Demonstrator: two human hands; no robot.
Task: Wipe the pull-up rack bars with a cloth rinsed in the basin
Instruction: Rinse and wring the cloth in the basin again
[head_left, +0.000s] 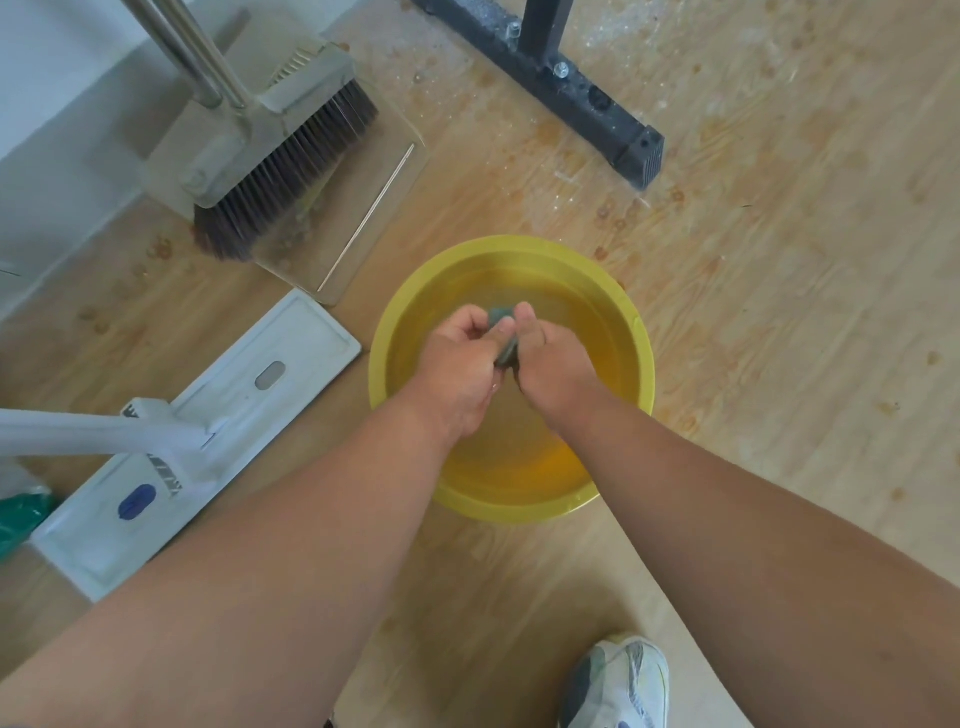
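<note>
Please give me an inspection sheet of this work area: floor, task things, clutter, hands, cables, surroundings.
Surface: wooden floor, stained and speckled near the rack.
Job's things: yellow basin holding water; grey cloth above it; black rack base.
Clutter: broom in dustpan; flat mop.
Grippers: left hand and right hand both grip the cloth.
Cables: nothing seen.
Surroundings: white wall; shoe.

Both bare forearms stretched forward and down, left hand (457, 369) and right hand (550, 364) fisted, knuckles touching
</note>
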